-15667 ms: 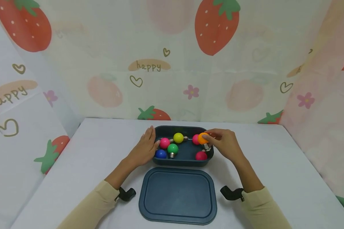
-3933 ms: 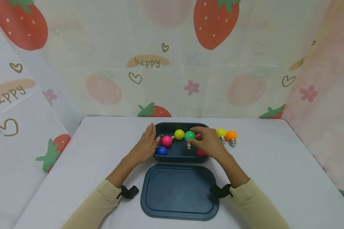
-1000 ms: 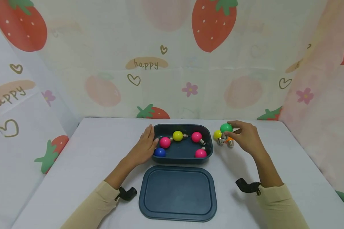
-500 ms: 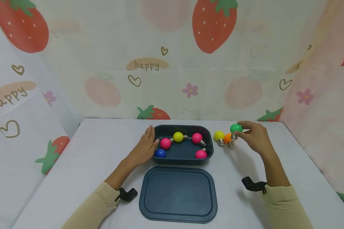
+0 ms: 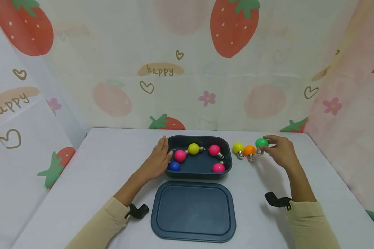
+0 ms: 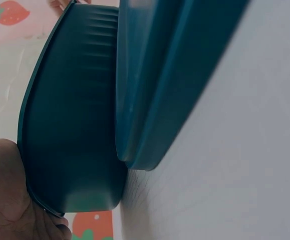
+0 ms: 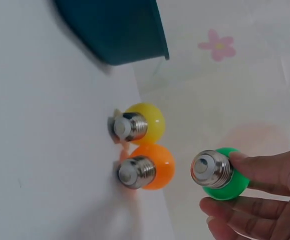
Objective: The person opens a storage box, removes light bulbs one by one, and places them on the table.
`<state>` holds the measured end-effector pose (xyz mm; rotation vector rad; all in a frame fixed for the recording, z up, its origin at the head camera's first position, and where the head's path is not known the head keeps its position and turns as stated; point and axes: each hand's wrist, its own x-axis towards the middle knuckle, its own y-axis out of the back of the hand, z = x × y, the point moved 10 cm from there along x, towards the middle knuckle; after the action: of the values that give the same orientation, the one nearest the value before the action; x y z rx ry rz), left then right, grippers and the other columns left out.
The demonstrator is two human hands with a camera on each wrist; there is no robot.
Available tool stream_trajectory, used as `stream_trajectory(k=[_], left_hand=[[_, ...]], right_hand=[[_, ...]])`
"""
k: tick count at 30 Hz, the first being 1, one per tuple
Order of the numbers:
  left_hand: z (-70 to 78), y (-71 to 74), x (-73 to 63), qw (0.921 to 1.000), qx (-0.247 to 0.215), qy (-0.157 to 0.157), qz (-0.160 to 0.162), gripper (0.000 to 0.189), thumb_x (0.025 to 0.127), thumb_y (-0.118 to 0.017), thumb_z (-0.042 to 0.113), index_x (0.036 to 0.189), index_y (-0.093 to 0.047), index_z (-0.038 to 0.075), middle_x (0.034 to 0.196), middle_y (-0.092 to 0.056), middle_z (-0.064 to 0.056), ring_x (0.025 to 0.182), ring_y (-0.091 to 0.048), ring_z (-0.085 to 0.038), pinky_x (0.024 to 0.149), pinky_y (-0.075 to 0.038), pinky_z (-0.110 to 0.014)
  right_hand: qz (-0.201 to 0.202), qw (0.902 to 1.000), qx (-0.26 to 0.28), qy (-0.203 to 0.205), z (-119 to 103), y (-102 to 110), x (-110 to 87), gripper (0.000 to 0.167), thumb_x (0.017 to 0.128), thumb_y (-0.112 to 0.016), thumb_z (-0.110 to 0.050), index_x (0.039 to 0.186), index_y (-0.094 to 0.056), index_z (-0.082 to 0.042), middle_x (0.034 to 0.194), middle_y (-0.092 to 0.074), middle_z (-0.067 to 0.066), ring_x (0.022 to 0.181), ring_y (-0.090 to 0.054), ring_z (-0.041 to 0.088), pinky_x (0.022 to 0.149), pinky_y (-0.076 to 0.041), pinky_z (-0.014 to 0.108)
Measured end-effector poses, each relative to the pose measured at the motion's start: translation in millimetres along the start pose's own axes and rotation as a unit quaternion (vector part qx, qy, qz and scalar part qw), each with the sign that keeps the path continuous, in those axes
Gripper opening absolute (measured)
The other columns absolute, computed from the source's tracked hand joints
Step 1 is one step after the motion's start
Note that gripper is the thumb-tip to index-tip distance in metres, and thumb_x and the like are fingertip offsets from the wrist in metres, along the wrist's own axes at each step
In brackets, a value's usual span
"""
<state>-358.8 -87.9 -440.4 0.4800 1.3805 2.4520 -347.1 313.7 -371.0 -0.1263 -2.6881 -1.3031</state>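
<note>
Strawberry-printed cloth (image 5: 118, 55) stands along the back and both sides of the white table (image 5: 118, 148), whose far edge we see running straight just behind the dark box (image 5: 198, 176). Just in front of that box its lid (image 5: 193, 211) lies flat. To the right of the right hand (image 5: 280, 151) we have a broad stretch of white tabletop before the slanting right edge, and a similar stretch spreads outside the left hand (image 5: 156, 159).

Our left hand lies along the box's left end, its fingers straight and close together, the thumb near the rim. Our right hand pinches the green bulb (image 5: 261, 143) between thumb and fingertips, gripping the coloured globe with the metal base left uncovered. We find this bulb just right of the orange bulb (image 5: 249, 149), with a gap between them in the right wrist view; we cannot tell whether its base touches the table. Beyond the orange one sits a yellow bulb (image 5: 238, 147), near the box's right end.

Inside the box we count three pink bulbs (image 5: 214, 150), a second yellow one (image 5: 193, 148) and a blue bulb (image 5: 174, 166) at the left corner.
</note>
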Motion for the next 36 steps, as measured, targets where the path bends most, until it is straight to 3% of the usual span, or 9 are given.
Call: stream_trajectory(k=[22,36], left_hand=[[1.6,1.2,-0.6,1.0000,-0.002,0.001,0.004,0.067,0.111,-0.031,0.033,0.158,-0.011,-0.010,0.168,-0.006,-0.024,0.155,-0.006,-0.038,0.122,-0.011,-0.055],[-0.2,0.2,-0.9,1.0000,-0.004,0.004,-0.002,0.068,0.111,-0.032,0.035,0.158,-0.008,-0.008,0.168,-0.004,-0.023,0.155,-0.006,-0.037,0.123,-0.010,-0.053]], right_hand=[[-0.034,0.9983,-0.013,-0.045,39.5,-14.8,2.3,0.050,0.096,-0.070,-0.017,0.137,-0.056,0.010,0.131,-0.058,0.035,0.115,-0.058,0.052,0.082,-0.058,0.051],[-0.051,0.9962,-0.015,-0.069,50.5,-25.4,1.8,0.052,0.096,-0.071,-0.016,0.138,-0.054,0.011,0.130,-0.057,0.038,0.117,-0.055,0.053,0.084,-0.056,0.051]])
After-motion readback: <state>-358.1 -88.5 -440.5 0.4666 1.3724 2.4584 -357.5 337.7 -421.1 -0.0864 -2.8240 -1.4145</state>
